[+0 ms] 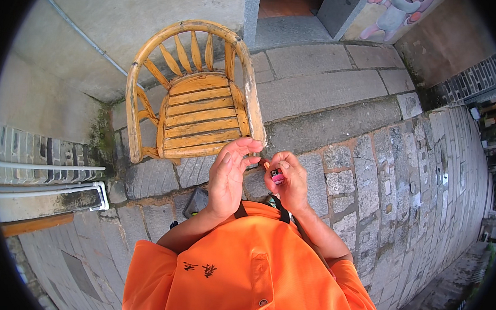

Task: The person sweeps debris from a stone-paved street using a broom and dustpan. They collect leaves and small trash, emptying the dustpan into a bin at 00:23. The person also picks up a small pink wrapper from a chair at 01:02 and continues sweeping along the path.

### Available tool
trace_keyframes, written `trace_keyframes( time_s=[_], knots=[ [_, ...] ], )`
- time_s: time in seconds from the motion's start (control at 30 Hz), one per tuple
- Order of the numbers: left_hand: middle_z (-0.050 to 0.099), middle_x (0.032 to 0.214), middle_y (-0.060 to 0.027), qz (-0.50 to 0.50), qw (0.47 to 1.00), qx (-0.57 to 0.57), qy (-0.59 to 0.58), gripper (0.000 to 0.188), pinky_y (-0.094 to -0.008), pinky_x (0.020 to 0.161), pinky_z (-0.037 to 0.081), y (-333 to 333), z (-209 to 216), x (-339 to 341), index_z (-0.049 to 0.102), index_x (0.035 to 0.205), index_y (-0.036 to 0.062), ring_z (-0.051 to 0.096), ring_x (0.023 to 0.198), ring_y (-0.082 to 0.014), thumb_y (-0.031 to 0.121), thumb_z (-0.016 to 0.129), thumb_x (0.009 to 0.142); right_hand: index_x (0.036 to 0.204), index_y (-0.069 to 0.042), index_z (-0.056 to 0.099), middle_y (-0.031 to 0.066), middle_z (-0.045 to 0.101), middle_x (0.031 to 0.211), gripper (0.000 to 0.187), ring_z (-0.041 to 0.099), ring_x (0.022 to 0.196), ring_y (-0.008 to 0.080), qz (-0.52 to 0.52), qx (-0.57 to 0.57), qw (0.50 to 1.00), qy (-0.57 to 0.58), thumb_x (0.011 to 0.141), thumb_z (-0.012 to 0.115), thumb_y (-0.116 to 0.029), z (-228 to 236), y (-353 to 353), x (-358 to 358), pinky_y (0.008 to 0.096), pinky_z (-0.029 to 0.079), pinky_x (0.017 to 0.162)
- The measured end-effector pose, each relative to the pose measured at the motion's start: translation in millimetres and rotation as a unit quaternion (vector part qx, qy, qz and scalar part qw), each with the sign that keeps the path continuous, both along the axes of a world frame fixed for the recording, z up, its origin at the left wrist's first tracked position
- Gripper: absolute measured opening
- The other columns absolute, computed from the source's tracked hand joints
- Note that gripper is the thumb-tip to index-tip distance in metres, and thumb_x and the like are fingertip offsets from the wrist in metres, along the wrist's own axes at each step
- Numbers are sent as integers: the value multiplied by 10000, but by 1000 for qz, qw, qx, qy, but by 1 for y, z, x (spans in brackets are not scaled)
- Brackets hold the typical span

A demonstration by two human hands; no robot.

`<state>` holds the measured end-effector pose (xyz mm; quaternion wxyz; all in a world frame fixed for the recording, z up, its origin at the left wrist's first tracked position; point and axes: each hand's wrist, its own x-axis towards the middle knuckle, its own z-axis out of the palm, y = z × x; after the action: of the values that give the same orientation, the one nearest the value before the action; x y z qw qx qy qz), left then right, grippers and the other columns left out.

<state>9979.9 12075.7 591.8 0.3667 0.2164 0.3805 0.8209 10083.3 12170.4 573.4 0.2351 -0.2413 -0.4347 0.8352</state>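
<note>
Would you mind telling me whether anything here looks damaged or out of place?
Nothing stands out. The wooden chair stands upright on the stone paving; the right hand holds a small pink object beside the open left hand.

Right hand (290, 179) gripping small pink lighter (276, 175), left hand (228, 173) open beside, wooden chair (194, 104) beyond

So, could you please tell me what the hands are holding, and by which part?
The right hand grips a small pink-and-black object around its body. The left hand is open and holds nothing.
</note>
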Motion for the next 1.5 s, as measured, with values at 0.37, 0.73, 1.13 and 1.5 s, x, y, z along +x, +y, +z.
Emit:
trace_keyframes(
  time_s=[0.37,0.73,1.13,1.5],
  knots=[
    [495,1196,-153,1,1000,2,4,455,-372,938,351,-3,-4,-2,422,1218,3,454,1134,-244,341,328,928,889,-51,438,37,465,563,154,364,394,68,-8,-58,998,-1,885,370,-189,-1,6,5,206,251,363],
    [598,1104,-145,140,701,-71,695,229,-449,1025,255,14,49,-3,652,941,24,494,1148,-317,162,488,863,959,-29,451,4,478,665,182,403,502,46,-6,214,976,-45,933,371,-190,2,-7,7,200,340,445],
    [575,1118,-163,107,786,-111,599,190,-414,964,352,3,26,-12,633,937,-21,472,1154,-339,104,527,841,929,-70,445,-23,431,647,157,427,502,36,23,89,993,-76,915,409,-223,6,-6,10,172,346,439],
    [444,1256,-233,223,916,19,334,372,-424,1009,287,-10,16,-15,464,1159,-70,395,1215,-326,177,306,930,888,-55,406,49,460,529,132,326,386,64,-29,36,999,-29,896,385,-185,-3,-7,4,203,249,381]
  ],
)
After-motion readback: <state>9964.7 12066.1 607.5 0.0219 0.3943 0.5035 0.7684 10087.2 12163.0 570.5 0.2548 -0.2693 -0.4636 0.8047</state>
